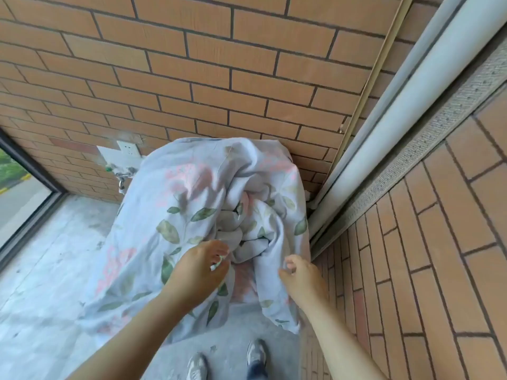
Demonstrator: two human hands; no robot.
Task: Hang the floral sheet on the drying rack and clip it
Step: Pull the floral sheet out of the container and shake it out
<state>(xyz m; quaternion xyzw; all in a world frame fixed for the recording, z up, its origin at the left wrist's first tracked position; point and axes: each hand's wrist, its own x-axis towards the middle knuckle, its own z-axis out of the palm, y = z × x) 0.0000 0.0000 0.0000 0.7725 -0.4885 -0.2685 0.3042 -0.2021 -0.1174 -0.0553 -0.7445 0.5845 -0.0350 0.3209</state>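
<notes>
Below the brick wall (192, 64), bunched floral sheet (192, 193), long axis toward it.

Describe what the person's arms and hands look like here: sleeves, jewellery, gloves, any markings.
The left forearm and the right forearm are bare along all that the frame shows, so no sleeve edge is in view. The left hand and the right hand wear no gloves, and no watch or bracelet shows at either wrist. No ring or marking can be made out.
</notes>
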